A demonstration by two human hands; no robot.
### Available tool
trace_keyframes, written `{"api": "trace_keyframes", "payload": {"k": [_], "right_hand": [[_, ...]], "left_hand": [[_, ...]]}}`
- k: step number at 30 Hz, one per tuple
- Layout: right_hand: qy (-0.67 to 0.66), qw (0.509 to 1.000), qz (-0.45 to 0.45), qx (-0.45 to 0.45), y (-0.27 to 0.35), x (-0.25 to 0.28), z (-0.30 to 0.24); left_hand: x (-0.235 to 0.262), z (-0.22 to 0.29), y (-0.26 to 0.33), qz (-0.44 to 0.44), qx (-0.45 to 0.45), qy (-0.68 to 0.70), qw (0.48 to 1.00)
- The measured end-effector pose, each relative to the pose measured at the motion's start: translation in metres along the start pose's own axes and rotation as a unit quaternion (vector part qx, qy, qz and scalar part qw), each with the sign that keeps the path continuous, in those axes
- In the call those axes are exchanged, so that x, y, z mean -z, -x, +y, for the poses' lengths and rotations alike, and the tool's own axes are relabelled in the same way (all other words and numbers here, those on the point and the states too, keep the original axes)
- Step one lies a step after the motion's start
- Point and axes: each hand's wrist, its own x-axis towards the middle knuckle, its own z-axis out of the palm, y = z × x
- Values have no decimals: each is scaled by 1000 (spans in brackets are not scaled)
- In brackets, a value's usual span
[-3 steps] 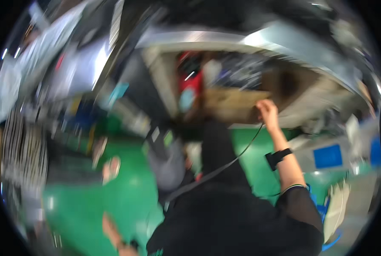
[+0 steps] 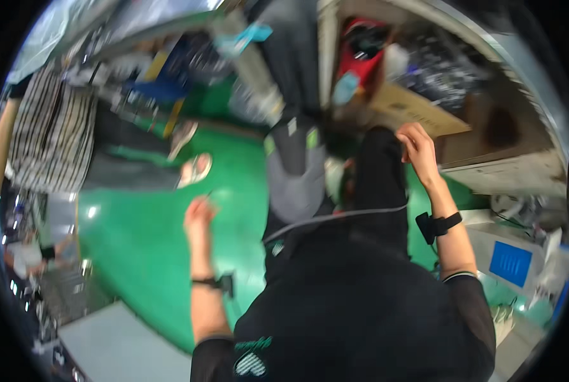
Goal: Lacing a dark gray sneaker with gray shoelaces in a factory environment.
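My right hand [image 2: 418, 149] is held beside my dark-clad right knee, below an open shelf space, its fingers curled together. A grey cable [image 2: 335, 217] crosses my lap and rises toward that hand; its last stretch does not show clearly. My left hand [image 2: 200, 216] hangs over the green floor on the left, fingers bent inward. A thin dark tip shows at its fingers, too blurred to name. Each wrist wears a black strap with a small box.
Inside the shelf space are a brown cardboard box [image 2: 418, 111], a red object [image 2: 364, 51] and clear plastic bags [image 2: 443, 73]. Someone in a striped top [image 2: 49, 134] and sandals is at the left. A grey panel [image 2: 128, 347] lies lower left; a blue sheet [image 2: 510, 262] is at right.
The view has swung left, so the shelf space sits farther right. My left hand has come up fully into view. My right hand appears slightly higher and nearer my knee.
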Motion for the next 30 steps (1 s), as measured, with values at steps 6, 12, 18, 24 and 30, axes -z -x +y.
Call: {"api": "trace_keyframes", "payload": {"k": [6,12,18,24,30], "right_hand": [[-44,964,-249,-78,29,-98,-56],[-243,891,-287,-254,34,-112,-54],[-159,917,-272,-246,26,-121,-53],[-188,926,-237,-228,29,-128,-56],[-91,944,-256,-187,31,-132,-54]], "left_hand": [[-185,60,56,-180,-227,-365,885],[-194,60,45,-156,-461,-511,708],[-201,45,29,-236,-78,-63,967],[-179,38,34,-202,-98,-198,954],[-179,30,39,-141,-184,-333,914]]}}
